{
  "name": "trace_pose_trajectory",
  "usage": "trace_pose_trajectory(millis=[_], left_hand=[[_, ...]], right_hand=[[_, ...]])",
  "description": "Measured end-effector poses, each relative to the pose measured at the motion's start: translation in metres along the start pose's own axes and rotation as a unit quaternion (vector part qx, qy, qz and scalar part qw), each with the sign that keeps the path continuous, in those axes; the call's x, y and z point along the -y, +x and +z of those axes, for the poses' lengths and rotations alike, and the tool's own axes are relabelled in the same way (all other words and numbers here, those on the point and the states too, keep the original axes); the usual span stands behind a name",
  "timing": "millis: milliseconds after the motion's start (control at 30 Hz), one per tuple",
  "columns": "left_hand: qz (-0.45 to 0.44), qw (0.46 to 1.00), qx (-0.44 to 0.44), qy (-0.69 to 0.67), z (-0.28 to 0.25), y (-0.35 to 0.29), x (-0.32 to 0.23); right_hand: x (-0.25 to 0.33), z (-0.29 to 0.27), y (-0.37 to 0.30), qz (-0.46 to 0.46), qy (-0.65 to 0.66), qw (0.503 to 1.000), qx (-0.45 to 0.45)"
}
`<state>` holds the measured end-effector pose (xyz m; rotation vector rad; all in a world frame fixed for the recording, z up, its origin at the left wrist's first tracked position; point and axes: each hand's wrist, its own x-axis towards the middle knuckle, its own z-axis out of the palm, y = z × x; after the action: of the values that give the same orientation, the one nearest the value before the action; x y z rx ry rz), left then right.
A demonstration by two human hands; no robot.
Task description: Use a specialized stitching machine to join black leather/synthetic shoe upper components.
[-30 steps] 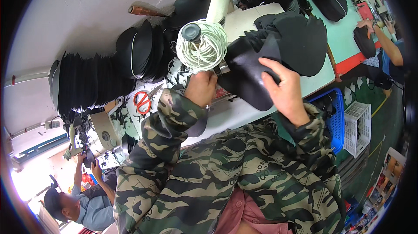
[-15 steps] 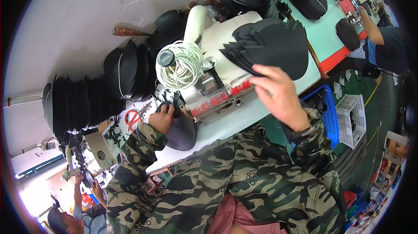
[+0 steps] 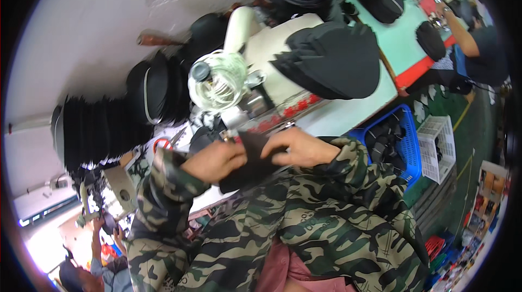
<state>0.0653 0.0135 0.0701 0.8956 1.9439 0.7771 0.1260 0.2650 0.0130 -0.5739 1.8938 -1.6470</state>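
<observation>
A dark flat piece [image 3: 255,156] of sheet material, partly smeared by motion, is held between my two hands in front of the sewing machine [image 3: 277,63]. My left hand [image 3: 216,160] is closed on its left side, fingers curled over it. On its right side my right hand [image 3: 304,148] grips it, thumb below and fingers on top. A fanned stack of black curved pieces [image 3: 337,63] with notched edges lies on the right of the machine. Left of my left hand, another dark piece [image 3: 202,138] lies partly hidden by the machine and my hand.
Coiled pale cord [image 3: 217,82] sits on the machine. Rows of black pieces [image 3: 103,129] stand at left, near red-handled scissors [image 3: 161,144]. A blue basket [image 3: 414,150] of black pieces and a white crate [image 3: 437,148] are at right. Co-workers [image 3: 478,55] sit far right and lower left.
My right hand has left the stack at the right and come down to the middle. My left hand has moved rightward. A dark piece is now held between both hands.
</observation>
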Motion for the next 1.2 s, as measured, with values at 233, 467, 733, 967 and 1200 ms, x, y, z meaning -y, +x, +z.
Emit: trace_pose_trajectory(millis=[233, 467, 733, 967, 1200], left_hand=[[-0.254, 0.867, 0.03, -0.428, -0.029, 0.004, 0.05], [-0.257, 0.818, 0.017, -0.514, -0.051, 0.013, 0.065], [-0.069, 0.965, -0.118, -0.225, 0.022, 0.051, 0.051], [-0.135, 0.94, -0.095, -0.298, 0.015, 0.019, 0.02], [-0.21, 0.94, -0.185, -0.198, 0.006, 0.042, 0.04]], right_hand=[[0.002, 0.068, 0.032, 0.086, 0.115, 0.98, -0.136], [-0.011, 0.081, 0.05, 0.01, 0.18, 0.964, -0.197], [-0.016, 0.006, 0.008, 0.022, 0.001, 0.99, -0.14], [0.016, -0.019, -0.031, 0.017, -0.084, 0.928, -0.362], [0.014, 0.011, 0.006, -0.019, -0.159, 0.885, -0.438]])
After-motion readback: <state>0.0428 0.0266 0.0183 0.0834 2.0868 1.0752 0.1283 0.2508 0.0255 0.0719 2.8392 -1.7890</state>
